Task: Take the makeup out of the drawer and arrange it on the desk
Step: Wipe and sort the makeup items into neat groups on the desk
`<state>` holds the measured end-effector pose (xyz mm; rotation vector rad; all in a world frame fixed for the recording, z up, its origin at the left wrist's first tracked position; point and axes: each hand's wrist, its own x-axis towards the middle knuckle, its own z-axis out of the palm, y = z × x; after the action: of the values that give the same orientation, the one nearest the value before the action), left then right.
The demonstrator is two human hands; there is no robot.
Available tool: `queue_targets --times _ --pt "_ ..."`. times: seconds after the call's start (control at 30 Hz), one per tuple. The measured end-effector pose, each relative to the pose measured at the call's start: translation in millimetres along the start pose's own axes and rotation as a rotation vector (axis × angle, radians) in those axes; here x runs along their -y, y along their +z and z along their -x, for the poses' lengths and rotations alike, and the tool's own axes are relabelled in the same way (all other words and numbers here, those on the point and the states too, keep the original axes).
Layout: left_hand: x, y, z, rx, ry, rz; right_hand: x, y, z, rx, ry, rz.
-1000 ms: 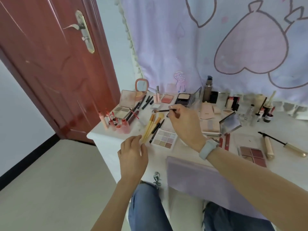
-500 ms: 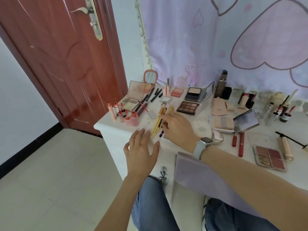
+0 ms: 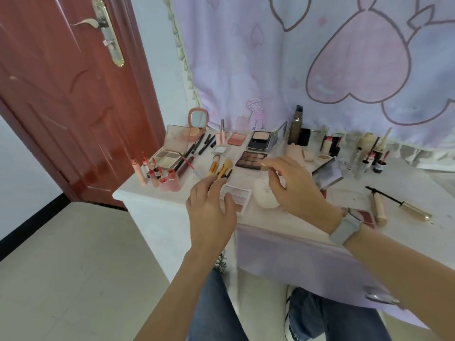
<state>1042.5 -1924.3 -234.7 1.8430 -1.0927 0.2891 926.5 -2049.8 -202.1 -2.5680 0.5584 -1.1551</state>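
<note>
- left hand (image 3: 209, 210) over front edge of white desk (image 3: 152, 200), fingers spread and relaxed, gripping nothing; fingertips near handle ends of yellow-handled brushes (image 3: 220, 167); thumb beside pastel eyeshadow palette (image 3: 237, 196)
- right hand (image 3: 293, 185) at 3 o'clock of left hand, above white round compact (image 3: 264, 196); thumb and forefinger brought together near brown eyeshadow palette (image 3: 251, 158); cannot tell if it pinches anything; grey watch (image 3: 344, 228) on wrist
- makeup laid out across desk; brushes at 12 o'clock of left hand, bristles pointing to wall
- open beige palette (image 3: 170, 152) at 10 o'clock of brushes; pink lip tubes (image 3: 160, 175) standing at desk's left corner
- blush pan (image 3: 236, 139) and black powder compact (image 3: 261, 140) at 12 o'clock of brown palette; pink round mirror (image 3: 198, 118) behind
- mascara wand (image 3: 384, 193) and gold tube (image 3: 414, 211) at 3 o'clock of right hand
- lilac cloth (image 3: 295, 249) hangs over desk front; red door (image 3: 61, 94) at far left
</note>
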Motion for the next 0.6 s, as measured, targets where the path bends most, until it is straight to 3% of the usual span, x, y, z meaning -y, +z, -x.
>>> queue_targets --times 0.2,0.33,0.47,0.6 --pt "-103 59 4 0.175 0.259 0.173 -56 -97 43 -0.163 0.22 0.069" --pt "-165 108 28 0.364 0.387 0.232 -113 -173 95 -0.345 0.527 0.19" --pt "-213 159 63 0.57 0.516 0.26 -172 -227 146 -0.182 0.869 0.421" --pt "-243 204 89 0.686 0.645 0.212 -202 -239 163 0.022 0.997 0.538"
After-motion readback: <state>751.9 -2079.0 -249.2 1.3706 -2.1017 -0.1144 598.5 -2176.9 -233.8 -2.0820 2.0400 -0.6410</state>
